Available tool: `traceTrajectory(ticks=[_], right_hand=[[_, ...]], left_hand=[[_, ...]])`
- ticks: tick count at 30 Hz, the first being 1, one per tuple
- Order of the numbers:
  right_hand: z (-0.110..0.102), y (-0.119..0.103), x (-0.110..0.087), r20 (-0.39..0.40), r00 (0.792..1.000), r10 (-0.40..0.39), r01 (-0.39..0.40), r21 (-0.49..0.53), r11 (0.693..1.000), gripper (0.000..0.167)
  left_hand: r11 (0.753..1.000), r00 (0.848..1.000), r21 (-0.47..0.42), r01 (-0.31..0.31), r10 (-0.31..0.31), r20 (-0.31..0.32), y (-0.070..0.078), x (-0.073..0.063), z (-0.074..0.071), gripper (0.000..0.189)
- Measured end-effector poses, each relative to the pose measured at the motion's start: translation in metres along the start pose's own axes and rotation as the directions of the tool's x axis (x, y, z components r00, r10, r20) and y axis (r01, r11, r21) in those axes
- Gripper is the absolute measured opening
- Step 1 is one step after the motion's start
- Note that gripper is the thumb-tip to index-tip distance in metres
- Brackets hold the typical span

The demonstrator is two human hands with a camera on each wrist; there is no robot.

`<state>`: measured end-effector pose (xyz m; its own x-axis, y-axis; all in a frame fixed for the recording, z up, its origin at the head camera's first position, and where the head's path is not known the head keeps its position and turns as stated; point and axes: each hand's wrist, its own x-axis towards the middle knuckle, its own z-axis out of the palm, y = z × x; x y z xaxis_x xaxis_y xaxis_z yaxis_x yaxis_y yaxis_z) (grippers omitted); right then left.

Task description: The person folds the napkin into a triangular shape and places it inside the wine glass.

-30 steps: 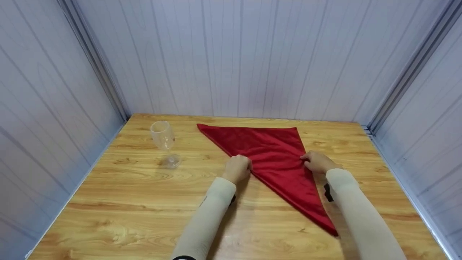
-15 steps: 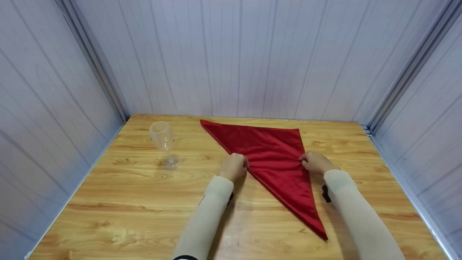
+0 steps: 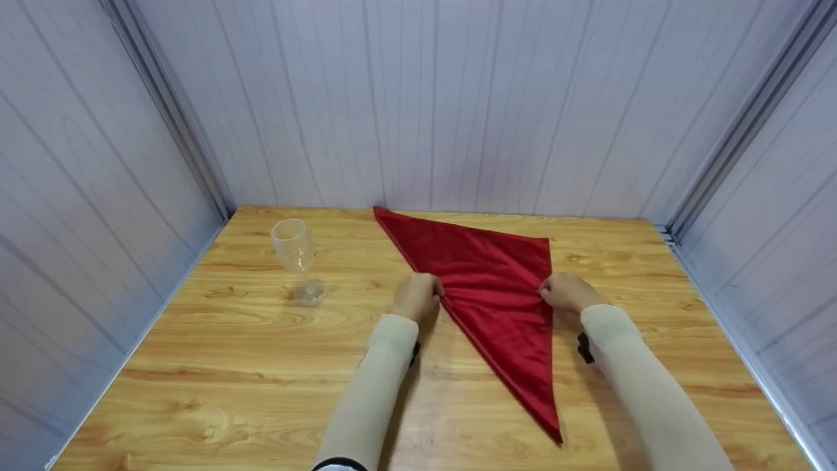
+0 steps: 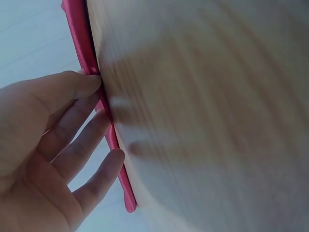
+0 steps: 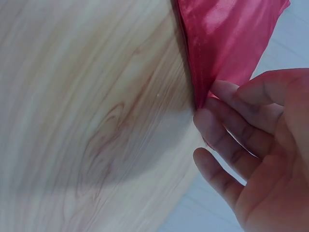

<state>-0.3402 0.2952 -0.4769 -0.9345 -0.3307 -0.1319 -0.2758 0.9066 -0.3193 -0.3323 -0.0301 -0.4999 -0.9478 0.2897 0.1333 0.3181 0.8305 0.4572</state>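
A shiny red cloth, folded into a triangle, lies on the wooden table in the head view. My left hand pinches its long folded edge near the middle. On the opposite side, my right hand pinches the shorter edge, and creases run across the cloth between the two hands. In the left wrist view, the thumb and fingertips hold the thin red edge close over the wood. The right wrist view has the red fabric gathered between thumb and forefinger, with the other fingers loosely bent.
A clear stemmed glass stands upright at the table's back left. The wooden table is bounded by pale panelled walls at the back and both sides. One cloth corner reaches the back edge.
The cloth has turned clockwise in both hands: its far left corner moved right and back, its near corner moved left. Both hands shifted slightly left. The glass stayed put.
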Motion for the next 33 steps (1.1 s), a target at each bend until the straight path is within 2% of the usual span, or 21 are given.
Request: traceTrajectory(ticks=[9, 16, 20, 24, 27, 29, 33], right_hand=[[-0.001, -0.006, -0.001, 0.027, 1.0, 0.005, -0.007, 0.037, 0.999, 0.027], [-0.005, -0.017, -0.001, 0.137, 0.99, 0.024, -0.034, 0.066, 0.997, 0.04], [-0.008, -0.021, -0.001, 0.167, 0.986, 0.023, -0.031, 0.05, 0.998, 0.037], [-0.007, -0.019, -0.001, 0.165, 0.986, 0.021, -0.029, 0.046, 0.998, 0.036], [-0.006, -0.018, -0.001, 0.15, 0.989, 0.006, -0.013, 0.047, 0.999, 0.038], [-0.005, -0.018, -0.001, 0.14, 0.99, -0.007, 0.001, 0.042, 0.999, 0.039], [-0.004, -0.019, -0.002, 0.13, 0.991, -0.009, 0.005, 0.032, 0.999, 0.039]], left_hand=[[1.0, 1.0, -0.02, 0.009, -0.009, -0.012, -0.003, 0.001, -0.001, 0.008], [1.0, 1.0, 0.011, 0.007, -0.007, -0.028, -0.007, 0.004, -0.005, 0.011], [0.999, 1.0, 0.035, 0.008, -0.007, -0.027, -0.008, 0.004, -0.005, 0.013], [0.999, 1.0, 0.052, 0.014, -0.013, -0.012, -0.009, 0.005, -0.005, 0.014], [0.994, 1.0, 0.108, 0.001, 0.0, -0.011, -0.006, 0.003, -0.007, 0.012], [0.984, 0.999, 0.172, -0.035, 0.041, -0.027, -0.009, 0.004, -0.002, 0.008], [0.936, 0.997, 0.343, -0.074, 0.065, 0.037, 0.001, -0.005, -0.004, 0.016]])
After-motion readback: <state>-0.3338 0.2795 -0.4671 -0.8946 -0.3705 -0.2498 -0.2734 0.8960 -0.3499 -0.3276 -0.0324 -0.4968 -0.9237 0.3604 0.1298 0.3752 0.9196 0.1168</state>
